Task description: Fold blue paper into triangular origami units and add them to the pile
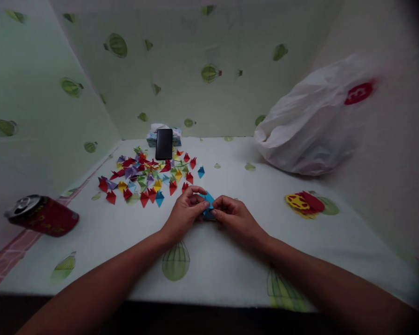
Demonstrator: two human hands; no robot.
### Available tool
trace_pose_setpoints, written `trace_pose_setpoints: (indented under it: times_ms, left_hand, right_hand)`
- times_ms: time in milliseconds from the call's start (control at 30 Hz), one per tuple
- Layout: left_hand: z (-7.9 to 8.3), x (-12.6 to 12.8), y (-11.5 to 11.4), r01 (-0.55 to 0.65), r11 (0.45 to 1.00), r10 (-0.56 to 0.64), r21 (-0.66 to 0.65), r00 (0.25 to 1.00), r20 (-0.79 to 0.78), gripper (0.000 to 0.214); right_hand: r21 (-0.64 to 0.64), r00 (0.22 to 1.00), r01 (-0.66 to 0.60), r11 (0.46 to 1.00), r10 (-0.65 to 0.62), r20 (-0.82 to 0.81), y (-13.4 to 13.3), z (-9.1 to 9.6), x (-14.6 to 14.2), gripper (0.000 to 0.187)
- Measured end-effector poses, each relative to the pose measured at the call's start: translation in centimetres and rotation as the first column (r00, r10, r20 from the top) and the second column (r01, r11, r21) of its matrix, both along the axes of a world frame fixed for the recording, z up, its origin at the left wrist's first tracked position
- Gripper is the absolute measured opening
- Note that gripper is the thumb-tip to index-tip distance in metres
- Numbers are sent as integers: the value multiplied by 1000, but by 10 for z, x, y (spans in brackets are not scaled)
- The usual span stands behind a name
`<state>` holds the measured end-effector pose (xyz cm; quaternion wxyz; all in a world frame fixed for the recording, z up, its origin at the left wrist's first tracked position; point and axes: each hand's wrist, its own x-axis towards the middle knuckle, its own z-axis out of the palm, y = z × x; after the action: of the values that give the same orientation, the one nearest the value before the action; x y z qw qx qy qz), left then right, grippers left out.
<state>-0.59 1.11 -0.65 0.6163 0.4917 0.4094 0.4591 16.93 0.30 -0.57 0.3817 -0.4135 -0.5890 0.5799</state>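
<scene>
Both hands meet over the table near its middle, around a small piece of blue paper (208, 199) that is partly folded. My left hand (188, 207) pinches its left side between thumb and fingers. On the other side, my right hand (235, 216) grips the lower right of the paper with thumb and forefinger. The fingers hide much of its shape. Just beyond the left hand lies a spread of small folded paper pieces (144, 199) in red, yellow, purple, green and blue. One blue folded piece (201, 172) sits apart at the right of that spread.
A dark phone (164, 144) leans on a tissue box (177, 136) at the back. The red can (49, 216) stands at the left. To the right are red and yellow cut-out shapes (305, 204), with a full white plastic bag (307, 125) behind, against the wall.
</scene>
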Motion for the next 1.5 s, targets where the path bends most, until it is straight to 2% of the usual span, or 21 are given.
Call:
trace_pose_setpoints:
  times_ms: [133,200,400,533,700,867,1000,1133,1267,1500]
  left_hand:
    - [1,-1,-1,26,993,-25,-111,1000,10,25]
    - [2,-1,-1,43,988,-37,-150,998,42,27]
    - [-1,0,0,84,986,-56,-145,980,191,39]
    - [-6,0,-1,74,991,-52,-116,981,185,36]
    - [-4,-1,-3,-50,998,53,-32,995,89,24]
    - [2,-2,-3,-133,990,135,41,990,-35,23]
    - [3,-3,-4,-112,990,124,84,981,-147,20]
    - [4,-4,-4,-64,995,74,71,987,-142,19]
    - [4,-5,-4,-73,996,80,53,987,-142,16]
    - [5,-3,-5,-53,981,78,184,989,-129,8]
  right_hand:
    - [-40,1000,-10,999,9,-13,-2,2,1,29]
    - [-80,998,-7,997,2,-58,-2,0,1,31]
    - [-243,958,61,968,-125,-257,1,-7,0,33]
    - [-271,938,78,960,-162,-306,0,-7,-1,34]
    - [-211,953,38,977,-100,-287,-3,-6,-1,32]
    - [-109,959,82,991,-108,-264,-2,-5,1,32]
    - [-81,976,54,995,-70,-204,1,-5,1,31]
    - [-96,979,68,993,-85,-185,3,-6,2,24]
    - [-99,976,77,992,-95,-197,3,-7,4,20]
    - [86,991,98,991,-89,-99,0,-5,7,14]
